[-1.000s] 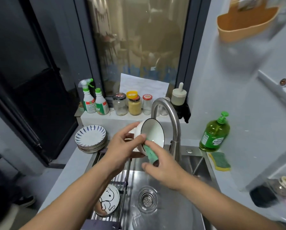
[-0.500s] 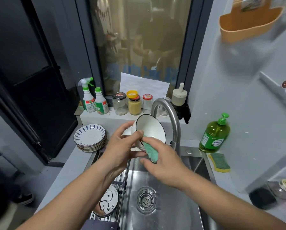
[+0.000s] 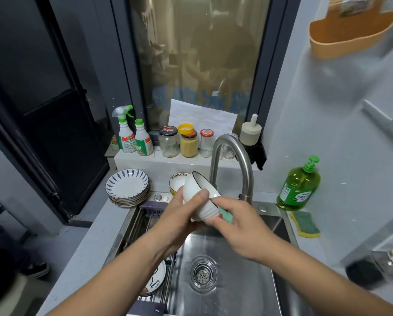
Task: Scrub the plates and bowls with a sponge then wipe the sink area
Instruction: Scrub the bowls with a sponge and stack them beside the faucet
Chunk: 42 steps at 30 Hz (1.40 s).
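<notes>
Left hand's (image 3: 177, 217) fingers wrap the white bowl (image 3: 205, 212), right hand (image 3: 241, 224) pinches the green sponge (image 3: 227, 215) against its wall: wet, slippery, breakable, so I'd grip rim and foot.

The single view comes from a wide-angle camera on the person's head, standing at the near edge of the sink (image 3: 236, 258) and facing forward and down. The basin lies close beneath and fills the lower middle. Both forearms enter from the bottom edge, and the left hand (image 3: 179, 217) and right hand (image 3: 243, 226) meet near the centre, just in front of the faucet (image 3: 214, 160). Farther off, the window (image 3: 202, 65) stands straight ahead, with a dark door (image 3: 54, 133) at far left, the wall (image 3: 339, 99) at right, and the tabletop (image 3: 95, 236) at near left. Upright lines lean toward the picture's edges.
</notes>
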Tool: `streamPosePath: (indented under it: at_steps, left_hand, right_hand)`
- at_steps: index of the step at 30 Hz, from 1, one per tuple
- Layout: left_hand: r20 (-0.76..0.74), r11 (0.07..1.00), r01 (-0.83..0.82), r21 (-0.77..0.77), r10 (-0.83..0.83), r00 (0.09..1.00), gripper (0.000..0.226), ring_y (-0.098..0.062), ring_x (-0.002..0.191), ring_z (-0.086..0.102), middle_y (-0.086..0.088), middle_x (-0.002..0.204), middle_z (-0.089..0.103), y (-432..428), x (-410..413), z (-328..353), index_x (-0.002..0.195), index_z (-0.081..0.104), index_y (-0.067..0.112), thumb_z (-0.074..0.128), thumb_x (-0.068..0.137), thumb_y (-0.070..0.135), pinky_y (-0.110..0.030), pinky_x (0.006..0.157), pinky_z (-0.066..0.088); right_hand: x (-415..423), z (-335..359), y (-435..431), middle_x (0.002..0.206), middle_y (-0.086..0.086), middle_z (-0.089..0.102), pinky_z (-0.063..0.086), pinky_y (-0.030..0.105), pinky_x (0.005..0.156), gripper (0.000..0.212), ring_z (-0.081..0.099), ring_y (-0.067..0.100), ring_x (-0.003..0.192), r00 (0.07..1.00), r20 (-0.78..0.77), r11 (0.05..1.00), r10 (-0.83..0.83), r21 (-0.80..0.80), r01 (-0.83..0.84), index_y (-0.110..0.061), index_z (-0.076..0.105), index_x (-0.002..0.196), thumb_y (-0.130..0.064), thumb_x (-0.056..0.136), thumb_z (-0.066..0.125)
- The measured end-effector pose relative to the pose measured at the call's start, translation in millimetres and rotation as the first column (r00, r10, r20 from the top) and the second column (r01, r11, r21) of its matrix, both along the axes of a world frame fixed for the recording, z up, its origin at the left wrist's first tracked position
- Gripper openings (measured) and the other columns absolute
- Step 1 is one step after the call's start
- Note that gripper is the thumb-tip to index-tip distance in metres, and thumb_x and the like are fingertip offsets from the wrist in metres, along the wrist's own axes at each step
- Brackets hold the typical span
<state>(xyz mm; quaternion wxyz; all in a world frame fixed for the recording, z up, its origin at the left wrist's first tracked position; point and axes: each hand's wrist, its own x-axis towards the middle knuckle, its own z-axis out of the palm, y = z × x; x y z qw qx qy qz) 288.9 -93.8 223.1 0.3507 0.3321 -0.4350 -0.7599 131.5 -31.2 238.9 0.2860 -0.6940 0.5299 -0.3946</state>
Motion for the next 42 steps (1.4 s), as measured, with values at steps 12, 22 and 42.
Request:
streamPosePath:
  at_steps: [12,22,42]
  left_hand:
    - [-0.094,0.850,0.403,0.340,-0.395,0.914,0.111,-0.041,0.104,0.070,-0.029,0.125,0.066,-21.3,18.1,17.1,0.131,0.069,0.005,0.037,0.073,0.094,-0.067,0.098,0.046]
    - [-0.122,0.959,0.174,0.222,-0.149,0.981,0.082,-0.037,0.105,0.072,-0.025,0.125,0.069,0.6,3.9,-0.3,0.125,0.072,0.008,0.075,0.070,0.069,-0.055,0.087,0.060]
    - [-0.062,0.965,0.190,0.183,-0.182,0.981,0.088,-0.039,0.113,0.069,-0.027,0.127,0.068,6.0,2.0,-7.1,0.139,0.056,0.003,0.077,0.077,0.062,-0.062,0.102,0.052]
  right_hand:
    - [-24.1,-1.3,1.8,0.100,-0.007,0.070,0.032,0.040,0.119,0.025,0.064,0.010,0.101,0.888,-0.456,0.938,0.059,-0.279,-0.205,-0.019,0.071,0.104,-0.039,0.097,0.059]
    - [8.2,3.1,17.0,0.088,0.005,0.067,0.049,0.035,0.082,0.010,0.060,0.010,0.083,0.998,0.045,0.999,0.046,0.001,-0.046,-0.013,0.070,0.099,-0.017,0.093,0.064]
    - [-2.9,-1.3,17.2,0.064,-0.011,0.057,0.041,0.023,0.060,0.013,0.049,0.002,0.062,0.993,0.118,0.995,-0.012,0.098,0.000,-0.016,0.070,0.079,-0.024,0.089,0.071]
